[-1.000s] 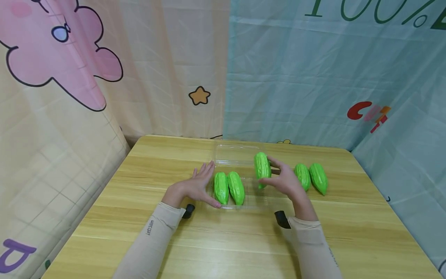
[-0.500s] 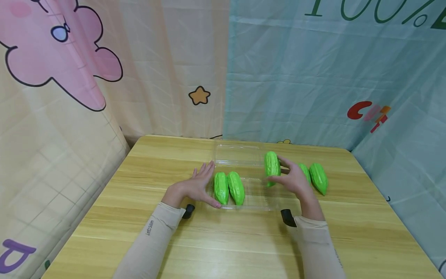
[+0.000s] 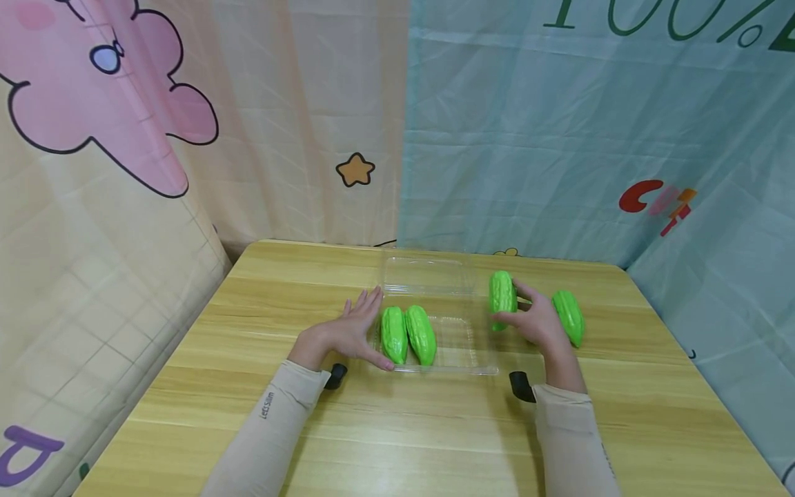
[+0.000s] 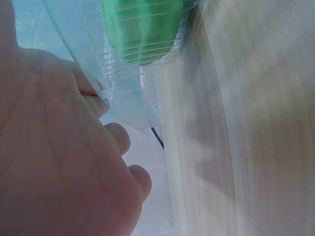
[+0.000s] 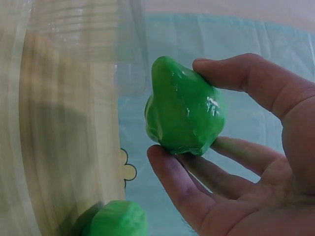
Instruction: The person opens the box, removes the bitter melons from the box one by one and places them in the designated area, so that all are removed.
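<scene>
My right hand (image 3: 539, 321) pinches a bright green bitter melon (image 3: 502, 295) between thumb and fingers. In the right wrist view this bitter melon (image 5: 184, 110) hangs raised, its tapered end up in the picture. It is just right of a clear plastic clamshell box (image 3: 456, 369), whose lid (image 3: 428, 266) lies back. Inside the box, two more bitter melons (image 3: 394, 335) lie side by side on the left. My left hand (image 3: 348, 335) spreads along the box's left side, thumb at the front rim. The left wrist view shows its fingertips (image 4: 117, 137) near the box wall.
One bitter melon (image 3: 568, 317) lies on the wooden table (image 3: 410, 442), right of my right hand. Another bitter melon (image 5: 118, 220) shows at the bottom of the right wrist view, mostly hidden by the hand from above. Printed curtains (image 3: 528, 138) hang behind the table.
My right hand has moved right with its bitter melon, from over the box to beside it, and covers one of the melons on the table. My left hand has stayed put.
</scene>
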The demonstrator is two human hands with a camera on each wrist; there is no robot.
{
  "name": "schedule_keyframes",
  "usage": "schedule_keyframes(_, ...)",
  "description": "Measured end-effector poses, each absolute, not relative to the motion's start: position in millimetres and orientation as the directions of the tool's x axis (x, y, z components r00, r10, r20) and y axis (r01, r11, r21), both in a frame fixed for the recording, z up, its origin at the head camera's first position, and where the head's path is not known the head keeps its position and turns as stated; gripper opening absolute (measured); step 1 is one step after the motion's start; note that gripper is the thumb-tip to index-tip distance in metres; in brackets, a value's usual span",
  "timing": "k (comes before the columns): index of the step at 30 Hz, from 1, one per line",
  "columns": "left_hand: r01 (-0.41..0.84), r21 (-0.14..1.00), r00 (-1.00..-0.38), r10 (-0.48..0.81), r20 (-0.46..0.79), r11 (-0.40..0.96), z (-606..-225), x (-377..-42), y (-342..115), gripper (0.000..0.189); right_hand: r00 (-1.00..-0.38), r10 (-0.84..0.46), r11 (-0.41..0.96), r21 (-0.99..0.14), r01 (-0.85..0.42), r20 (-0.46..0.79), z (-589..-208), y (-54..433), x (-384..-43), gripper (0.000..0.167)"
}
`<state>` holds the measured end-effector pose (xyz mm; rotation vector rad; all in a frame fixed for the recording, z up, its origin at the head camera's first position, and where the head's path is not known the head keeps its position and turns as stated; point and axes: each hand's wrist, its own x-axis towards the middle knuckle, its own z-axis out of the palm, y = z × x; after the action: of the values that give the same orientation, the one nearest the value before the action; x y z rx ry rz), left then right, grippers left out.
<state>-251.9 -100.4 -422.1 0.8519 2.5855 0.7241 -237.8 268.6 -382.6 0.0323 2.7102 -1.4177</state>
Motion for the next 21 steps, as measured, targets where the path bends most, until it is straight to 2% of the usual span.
schedule_keyframes(21, 0.462, 0.553, -0.773, 0.621, -0.133, 0.694, -424, -253, -101, 0.146, -0.987, 0.021, 0.733, -0.669, 0.123, -0.159, -404, 282, -245, 0.091)
